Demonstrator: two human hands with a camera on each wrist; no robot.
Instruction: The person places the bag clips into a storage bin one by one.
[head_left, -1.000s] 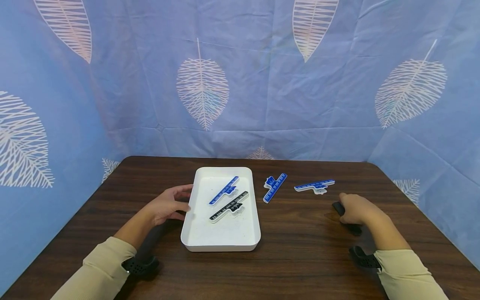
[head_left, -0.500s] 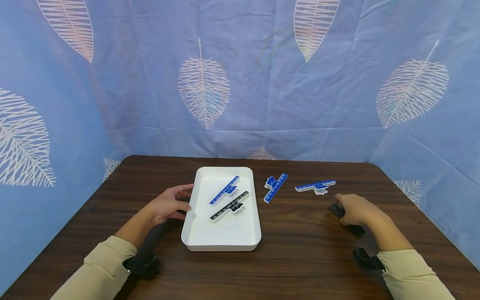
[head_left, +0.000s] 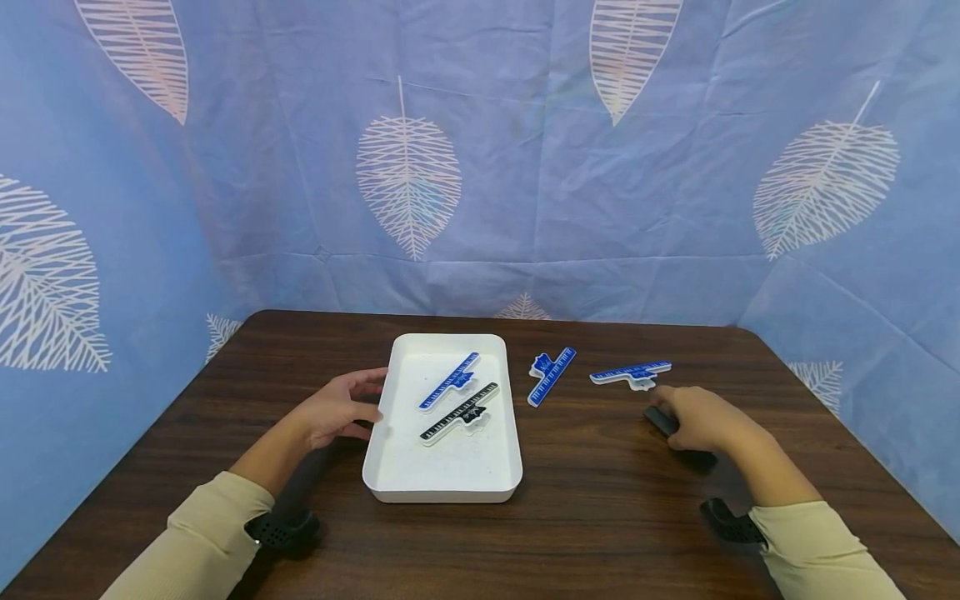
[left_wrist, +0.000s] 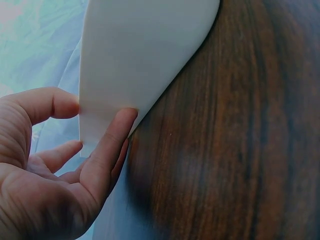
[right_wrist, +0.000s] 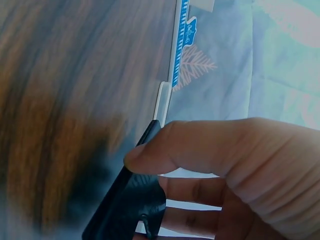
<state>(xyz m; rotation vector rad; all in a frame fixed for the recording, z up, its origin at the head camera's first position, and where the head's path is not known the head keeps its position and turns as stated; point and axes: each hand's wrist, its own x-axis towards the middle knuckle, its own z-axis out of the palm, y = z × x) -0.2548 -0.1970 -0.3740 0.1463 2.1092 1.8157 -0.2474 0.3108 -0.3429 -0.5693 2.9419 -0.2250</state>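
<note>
The left hand touches the left wall of a white tray with its fingertips, fingers spread and nearly straight; in the left wrist view the hand rests against the tray's outer side. Inside the tray lie a blue piano-patterned clip and a black one. At the right, the right hand pinches a dark clip between thumb and fingers. The right wrist view shows this hand gripping the black clip, which is tilted.
Two blue clips lie on the dark wooden table between tray and right hand: one slanted near the tray, the other just beyond the right hand's fingers. A blue cloth with white leaves hangs behind the table.
The right hand has moved slightly left with the dark clip, closer to the nearest blue clip. Left hand and tray stay in place.
</note>
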